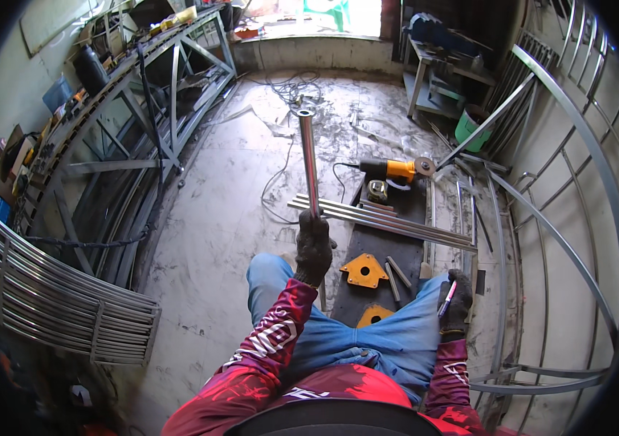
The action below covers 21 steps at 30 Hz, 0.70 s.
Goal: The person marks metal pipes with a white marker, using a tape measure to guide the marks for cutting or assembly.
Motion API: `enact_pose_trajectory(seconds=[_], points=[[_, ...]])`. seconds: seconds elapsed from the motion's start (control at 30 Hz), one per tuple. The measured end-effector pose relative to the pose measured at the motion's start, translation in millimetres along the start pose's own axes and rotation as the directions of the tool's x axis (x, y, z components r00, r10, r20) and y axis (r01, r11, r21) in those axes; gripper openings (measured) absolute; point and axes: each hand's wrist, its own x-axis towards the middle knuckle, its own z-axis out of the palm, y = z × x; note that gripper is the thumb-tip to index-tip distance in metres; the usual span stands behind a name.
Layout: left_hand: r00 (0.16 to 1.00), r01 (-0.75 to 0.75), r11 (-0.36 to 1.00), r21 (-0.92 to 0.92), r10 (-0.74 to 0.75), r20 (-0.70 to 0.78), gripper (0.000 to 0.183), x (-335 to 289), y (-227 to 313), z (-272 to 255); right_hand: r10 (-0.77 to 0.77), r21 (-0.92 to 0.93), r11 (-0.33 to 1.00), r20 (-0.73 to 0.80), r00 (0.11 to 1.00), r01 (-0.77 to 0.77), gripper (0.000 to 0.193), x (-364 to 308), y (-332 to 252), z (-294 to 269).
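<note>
My left hand (314,245), in a dark glove, is closed around the lower end of a shiny metal tube (307,156). The tube stands up and away from me, its hollow far end in sight. Beside my right thigh, my gloved right hand (457,299) grips a slim white marker pen (449,296). Several thin metal tubes (389,224) lie across a dark board (405,254) in front of me. On that board rest a yellow magnetic welding square (364,271), two short metal rods (394,279) and a second yellow square (375,315), partly hidden by my leg.
A yellow angle grinder (396,170) and a tape measure (377,190) sit at the board's far end. Curved metal frames (589,138) lean at the right. A curved metal grille (70,298) stands left, below a cluttered workbench (124,80). Cables (296,91) lie on the far floor.
</note>
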Motion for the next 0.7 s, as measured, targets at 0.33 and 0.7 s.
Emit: enact_pose_trajectory(seconds=[0.33, 0.7], points=[[0.994, 0.070, 0.993, -0.098, -0.061, 0.089, 0.030, -6, -10, -8, -0.036, -0.007, 0.999, 0.032, 0.999, 0.036, 0.028, -1, -3, 5], [0.789, -0.580, 0.623, 0.525, 0.589, 0.174, 0.024, -8, -55, -25, -0.132, -0.050, 0.989, 0.085, 0.988, 0.136, 0.022, 3, 7, 0]])
